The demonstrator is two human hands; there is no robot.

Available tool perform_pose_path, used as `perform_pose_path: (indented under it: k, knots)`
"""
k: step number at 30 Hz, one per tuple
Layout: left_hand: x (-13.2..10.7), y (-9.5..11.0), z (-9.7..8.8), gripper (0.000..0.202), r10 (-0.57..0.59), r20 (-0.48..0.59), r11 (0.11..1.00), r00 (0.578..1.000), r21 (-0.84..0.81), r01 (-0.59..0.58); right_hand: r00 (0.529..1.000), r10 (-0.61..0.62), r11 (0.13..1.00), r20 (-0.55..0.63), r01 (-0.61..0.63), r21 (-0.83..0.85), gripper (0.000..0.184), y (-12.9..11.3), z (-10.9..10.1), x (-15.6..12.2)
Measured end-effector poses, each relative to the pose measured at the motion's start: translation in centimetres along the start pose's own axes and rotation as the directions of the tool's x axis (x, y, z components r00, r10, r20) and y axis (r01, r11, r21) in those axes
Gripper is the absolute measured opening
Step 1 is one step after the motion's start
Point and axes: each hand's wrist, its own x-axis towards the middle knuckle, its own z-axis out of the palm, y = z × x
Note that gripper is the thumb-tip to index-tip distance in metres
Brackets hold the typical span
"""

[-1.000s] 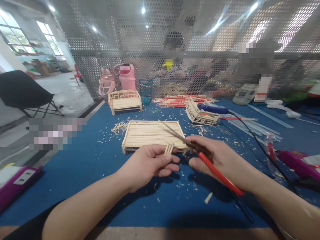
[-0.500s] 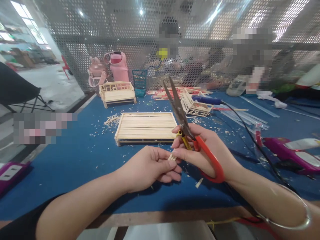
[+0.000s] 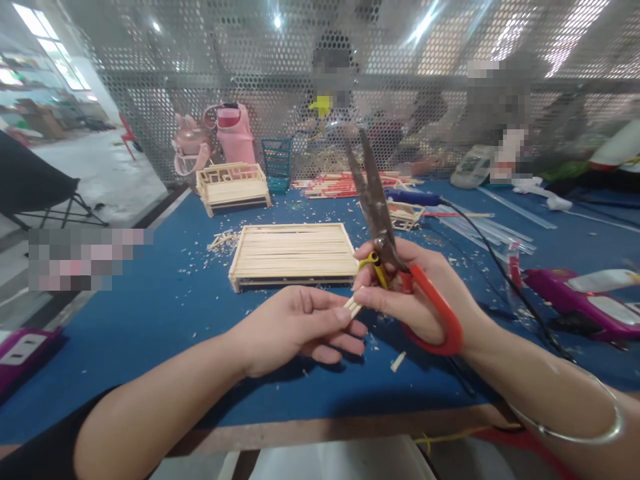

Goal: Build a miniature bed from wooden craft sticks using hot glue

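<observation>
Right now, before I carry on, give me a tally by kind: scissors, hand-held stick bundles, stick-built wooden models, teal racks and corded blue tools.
Scissors: 1
Stick bundle: 1
Stick-built models: 3 (slatted platform, bench-shaped model, small model)
Teal rack: 1
Corded blue tool: 1
Total: 7

The scissors (image 3: 382, 239) are sporting a bright red handle (image 3: 443, 304) and dingy brownish-grey blades (image 3: 374, 201), while the little sticks (image 3: 353, 307) are looking pale cream. The slatted platform (image 3: 295, 251) is showing cream stripes split by thin dark lines, tabletop (image 3: 150, 320) is rocking blue, the screen (image 3: 210, 83) is wearing a grey hole-dot pattern, tall bottle (image 3: 238, 139) is going full pink, and the small rack (image 3: 277, 164) is leaning teal.
</observation>
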Motion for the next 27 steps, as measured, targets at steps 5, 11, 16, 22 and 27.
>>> perform_pose_path:
  k: [5,11,16,22,27]
  knots:
    - [0.0,0.4,-0.9,0.033,0.033,0.070,0.998,0.997,0.051,-0.037,1.000,0.003,0.992,-0.030,0.000,0.129,0.037,0.6,-1.2,0.7]
    - [0.5,-0.2,-0.3,0.015,0.189,-0.029,0.954,0.982,0.241,-0.177,1.000,-0.013,0.986,-0.015,0.016,0.166,0.036,0.6,-1.1,0.7]
    - [0.7,-0.6,-0.2,0.008,0.371,-0.081,0.868,0.925,0.383,-0.315,1.000,-0.016,0.985,0.011,0.014,0.171,0.039,0.4,-0.9,0.7]
    - [0.4,-0.6,-0.2,0.013,0.353,-0.031,0.846,0.935,0.438,-0.305,0.999,-0.020,0.987,0.040,0.013,0.158,0.036,0.2,-1.1,0.6]
    - [0.0,-0.3,0.2,0.026,0.245,0.058,0.910,0.968,0.332,-0.250,0.986,0.000,0.992,0.164,-0.021,0.125,0.031,0.1,-0.4,0.1]
